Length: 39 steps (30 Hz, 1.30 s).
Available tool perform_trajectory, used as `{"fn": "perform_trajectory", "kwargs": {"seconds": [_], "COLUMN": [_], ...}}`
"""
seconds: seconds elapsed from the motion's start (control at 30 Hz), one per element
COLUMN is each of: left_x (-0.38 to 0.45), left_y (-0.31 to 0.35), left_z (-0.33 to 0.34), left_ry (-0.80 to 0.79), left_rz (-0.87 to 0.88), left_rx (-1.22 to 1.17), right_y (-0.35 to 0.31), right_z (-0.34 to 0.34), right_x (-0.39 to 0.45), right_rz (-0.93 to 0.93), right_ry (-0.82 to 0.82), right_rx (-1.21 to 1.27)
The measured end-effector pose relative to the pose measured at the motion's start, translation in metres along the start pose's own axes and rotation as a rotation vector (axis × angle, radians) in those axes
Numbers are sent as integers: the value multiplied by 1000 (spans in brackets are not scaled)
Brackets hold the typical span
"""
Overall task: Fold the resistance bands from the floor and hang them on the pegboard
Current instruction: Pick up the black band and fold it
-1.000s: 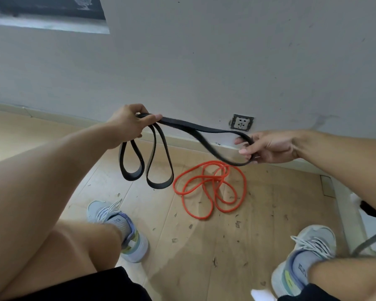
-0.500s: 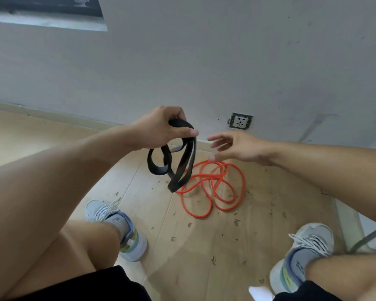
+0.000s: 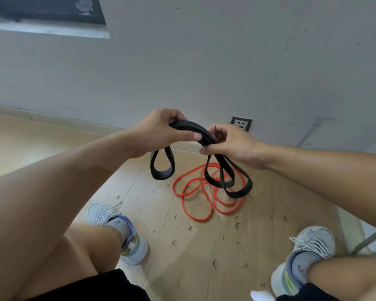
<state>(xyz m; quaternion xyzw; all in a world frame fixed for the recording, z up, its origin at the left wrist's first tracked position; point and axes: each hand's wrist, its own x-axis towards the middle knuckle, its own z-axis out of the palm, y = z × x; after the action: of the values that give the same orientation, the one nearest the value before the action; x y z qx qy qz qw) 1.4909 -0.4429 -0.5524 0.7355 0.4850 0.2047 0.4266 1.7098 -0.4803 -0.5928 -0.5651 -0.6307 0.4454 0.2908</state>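
A black resistance band (image 3: 237,187) is folded into several loops and held in the air in front of the wall. My left hand (image 3: 161,131) grips the folded top of it, with one short loop hanging below. My right hand (image 3: 232,144) pinches the same bundle just to the right, with two longer loops dangling beneath. An orange resistance band (image 3: 195,205) lies in a loose tangle on the wooden floor under the black one. No pegboard is in view.
A grey wall stands close ahead with a power socket (image 3: 241,123) low on it. My two feet in light sneakers (image 3: 122,231) (image 3: 306,253) stand on the floor among small bits of debris. A grey strap (image 3: 367,242) lies at the right edge.
My right hand had let go of the black band half a second ago and has come back to pinch it. The band is now gathered into shorter loops between both hands.
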Motion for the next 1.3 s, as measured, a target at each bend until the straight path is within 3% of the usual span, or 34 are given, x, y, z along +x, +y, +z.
{"fn": "perform_trajectory", "kwargs": {"seconds": [0.2,0.43,0.6,1.0,1.3], "left_x": [-4,-8,-7,-8,-16], "left_y": [-1,-3,12,20,35], "left_z": [-1,5,15,17,15], "left_ry": [-25,-13,31,55,125], "left_rz": [0,68,181,188,189], "left_rx": [82,144,124,115,7], "right_y": [-6,-6,-8,-14,-42], "right_z": [-14,-20,-24,-26,-41], "right_x": [-4,-12,-19,-23,-33], "right_rz": [-85,-71,-102,-21,-38], "right_ry": [97,54,131,48,100], "right_rx": [-63,-133,-127,-14,-86]}}
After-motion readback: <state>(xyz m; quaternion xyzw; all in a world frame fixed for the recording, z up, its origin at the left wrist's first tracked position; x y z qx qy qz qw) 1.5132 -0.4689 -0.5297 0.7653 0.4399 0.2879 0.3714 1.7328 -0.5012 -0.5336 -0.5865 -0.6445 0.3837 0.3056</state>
